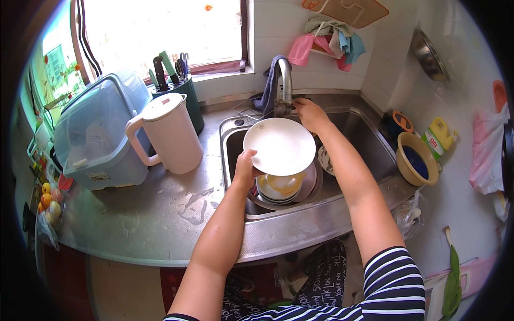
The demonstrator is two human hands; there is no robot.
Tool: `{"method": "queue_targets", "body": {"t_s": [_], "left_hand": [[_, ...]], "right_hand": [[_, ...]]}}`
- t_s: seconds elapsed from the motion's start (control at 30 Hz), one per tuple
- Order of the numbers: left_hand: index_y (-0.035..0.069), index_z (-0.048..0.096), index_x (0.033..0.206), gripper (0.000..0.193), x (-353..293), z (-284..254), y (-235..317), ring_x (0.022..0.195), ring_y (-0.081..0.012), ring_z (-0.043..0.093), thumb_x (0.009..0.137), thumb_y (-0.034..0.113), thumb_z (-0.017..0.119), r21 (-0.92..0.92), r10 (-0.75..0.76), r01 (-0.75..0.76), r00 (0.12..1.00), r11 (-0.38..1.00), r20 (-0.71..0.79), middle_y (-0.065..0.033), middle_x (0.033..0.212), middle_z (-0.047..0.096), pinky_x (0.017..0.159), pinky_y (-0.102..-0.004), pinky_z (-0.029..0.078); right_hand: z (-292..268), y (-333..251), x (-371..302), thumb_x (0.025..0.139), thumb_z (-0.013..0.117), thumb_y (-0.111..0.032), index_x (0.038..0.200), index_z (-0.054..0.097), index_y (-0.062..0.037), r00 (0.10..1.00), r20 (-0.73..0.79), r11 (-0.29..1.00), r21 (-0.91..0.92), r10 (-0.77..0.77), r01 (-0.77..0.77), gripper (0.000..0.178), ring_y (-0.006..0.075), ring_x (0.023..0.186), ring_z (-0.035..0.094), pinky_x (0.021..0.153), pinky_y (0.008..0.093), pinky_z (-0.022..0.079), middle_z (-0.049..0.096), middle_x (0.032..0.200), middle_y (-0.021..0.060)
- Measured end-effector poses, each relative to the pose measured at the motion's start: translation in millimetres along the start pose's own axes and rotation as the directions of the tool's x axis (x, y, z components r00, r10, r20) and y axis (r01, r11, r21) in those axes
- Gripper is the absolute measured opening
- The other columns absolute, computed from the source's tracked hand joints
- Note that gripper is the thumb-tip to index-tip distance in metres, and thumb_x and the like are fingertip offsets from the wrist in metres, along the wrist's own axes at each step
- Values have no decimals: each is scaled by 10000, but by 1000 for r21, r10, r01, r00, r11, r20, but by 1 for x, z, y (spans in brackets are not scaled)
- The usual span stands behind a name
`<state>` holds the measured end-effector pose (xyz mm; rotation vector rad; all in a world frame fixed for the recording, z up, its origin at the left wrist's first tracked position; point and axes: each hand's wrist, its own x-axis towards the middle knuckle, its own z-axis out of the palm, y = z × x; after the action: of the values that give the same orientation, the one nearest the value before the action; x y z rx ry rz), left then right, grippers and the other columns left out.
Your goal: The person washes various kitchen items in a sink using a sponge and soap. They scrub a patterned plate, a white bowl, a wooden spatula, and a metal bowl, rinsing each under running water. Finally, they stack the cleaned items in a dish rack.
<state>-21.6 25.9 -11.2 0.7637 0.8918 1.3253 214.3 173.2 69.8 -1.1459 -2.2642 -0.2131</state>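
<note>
My left hand (247,170) grips the left rim of a white plate (279,146), thumb on top, and holds it tilted over the sink (348,144). Up at the faucet (285,80), my right hand (310,113) has its fingers closed at the side of the base, where the handle sits; the handle itself is mostly hidden. A dark cloth (265,99) hangs over the spout. Beneath the plate, in the left basin, are a yellowish bowl (286,183) and stacked dishes (273,196) in a larger pan. My right forearm partly covers a patterned dish (324,159).
Left on the steel counter (134,224) stand a pale pink pitcher (171,136), a blue lidded dish box (101,134) and a green knife holder (187,101). Right of the sink are a beige basin (404,170) and a yellow jug (439,136). Cloths (332,43) hang on the wall.
</note>
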Motion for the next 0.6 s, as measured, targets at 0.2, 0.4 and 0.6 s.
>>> {"method": "queue_targets", "body": {"t_s": [0.2,0.4,0.6], "left_hand": [[-93,438,1250,503,0,1,0,946,-312,683,876,243,433,-4,4,-4,1000,1000,14,-228,1121,610,754,-419,609],[-60,430,1286,515,-3,2,5,1004,-311,666,897,278,438,-46,51,-51,999,998,7,-211,1145,609,819,-442,584],[-33,507,1235,549,-2,2,6,973,-236,672,917,414,520,-318,147,-142,989,937,-9,-163,1099,634,835,-314,549]], "right_hand": [[0,1,-3,889,512,-133,1125,646,-40,998,-61,999,38,33,-30,287,324,1116,582,910,402,494,593,1248,130],[-9,-12,-23,917,549,-302,1053,683,-4,861,147,807,302,487,-507,354,337,965,657,835,390,505,677,1047,191],[37,-25,-75,952,506,-318,913,651,30,859,217,770,381,463,-512,379,414,860,647,784,449,490,660,893,256]]}}
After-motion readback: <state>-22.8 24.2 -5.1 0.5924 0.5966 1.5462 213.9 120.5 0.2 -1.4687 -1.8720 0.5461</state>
